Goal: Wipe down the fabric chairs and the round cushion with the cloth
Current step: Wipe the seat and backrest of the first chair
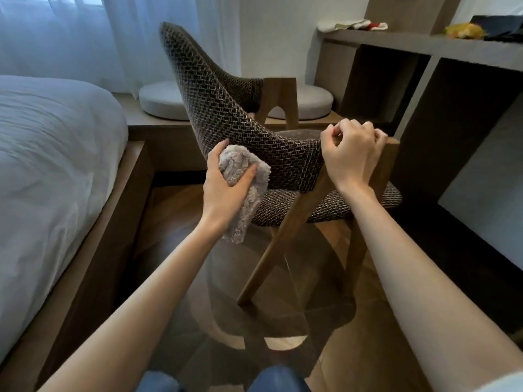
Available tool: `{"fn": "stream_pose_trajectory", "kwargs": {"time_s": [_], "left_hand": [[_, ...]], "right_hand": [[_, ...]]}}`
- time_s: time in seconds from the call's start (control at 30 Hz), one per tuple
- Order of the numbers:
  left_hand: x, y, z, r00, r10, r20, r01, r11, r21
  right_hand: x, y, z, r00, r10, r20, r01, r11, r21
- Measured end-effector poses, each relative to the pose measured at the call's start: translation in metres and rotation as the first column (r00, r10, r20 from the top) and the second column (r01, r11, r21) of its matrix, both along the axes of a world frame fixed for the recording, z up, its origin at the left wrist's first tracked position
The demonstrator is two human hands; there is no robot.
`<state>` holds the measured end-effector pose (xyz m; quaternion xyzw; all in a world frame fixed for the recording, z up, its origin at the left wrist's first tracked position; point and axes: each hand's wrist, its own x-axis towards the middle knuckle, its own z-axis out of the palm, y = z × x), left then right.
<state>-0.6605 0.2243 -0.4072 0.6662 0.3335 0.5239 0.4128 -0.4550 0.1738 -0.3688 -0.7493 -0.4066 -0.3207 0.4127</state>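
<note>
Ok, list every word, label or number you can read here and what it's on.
No text is readable.
The woven chair, the cloth in the left hand and the round cushion show no lettering.
The yellow packet on the shelf is too blurred to tell.

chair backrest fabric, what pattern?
Chair backrest: dark brown weave crossed with pale threads; head view.

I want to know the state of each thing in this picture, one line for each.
fabric chair: backrest being wiped.
cloth: bunched, one end hanging.
left hand: grips the cloth against the backrest.
right hand: grips the chair's wooden frame.
round cushion: flat on the platform, untouched.
curtain: drawn.
</note>
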Motion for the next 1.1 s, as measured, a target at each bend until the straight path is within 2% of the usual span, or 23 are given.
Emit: {"fn": "stream_pose_trajectory", "kwargs": {"time_s": [0.1, 0.23, 0.43, 0.53, 0.63, 0.67, 0.73, 0.9, 1.1], "left_hand": [[-0.001, 0.008, -0.007, 0.999, -0.036, -0.002, 0.036, 0.999, 0.011], [-0.003, 0.007, -0.001, 0.997, -0.073, 0.0, 0.073, 0.995, -0.07], [-0.02, -0.002, 0.038, 0.977, -0.156, -0.145, 0.105, 0.945, -0.308], [-0.034, -0.006, 0.072, 0.939, -0.232, -0.255, 0.104, 0.896, -0.431], [-0.052, -0.01, 0.121, 0.918, -0.241, -0.316, 0.055, 0.865, -0.499], [-0.059, -0.01, 0.141, 0.914, -0.239, -0.329, 0.04, 0.858, -0.512], [-0.075, -0.011, 0.181, 0.904, -0.243, -0.352, 0.019, 0.844, -0.536], [-0.115, 0.008, 0.285, 0.897, -0.241, -0.37, -0.012, 0.824, -0.566], [-0.14, 0.066, 0.375, 0.891, -0.192, -0.411, -0.025, 0.884, -0.467]], "right_hand": [[-0.001, 0.005, -0.004, 0.998, -0.056, 0.007, 0.056, 0.998, 0.023], [-0.005, 0.007, -0.004, 0.995, -0.097, -0.016, 0.097, 0.995, 0.007], [-0.022, -0.009, 0.023, 0.978, -0.094, -0.186, 0.043, 0.964, -0.261], [-0.031, -0.02, 0.053, 0.938, -0.087, -0.335, -0.09, 0.874, -0.478], [-0.04, -0.031, 0.1, 0.802, -0.137, -0.582, -0.361, 0.665, -0.654], [-0.045, -0.034, 0.119, 0.752, -0.161, -0.639, -0.431, 0.613, -0.662], [-0.059, -0.036, 0.16, 0.686, -0.177, -0.705, -0.492, 0.601, -0.63], [-0.101, -0.014, 0.264, 0.643, -0.094, -0.76, -0.564, 0.614, -0.552], [-0.134, 0.043, 0.338, 0.605, 0.036, -0.795, -0.643, 0.611, -0.462]]}}
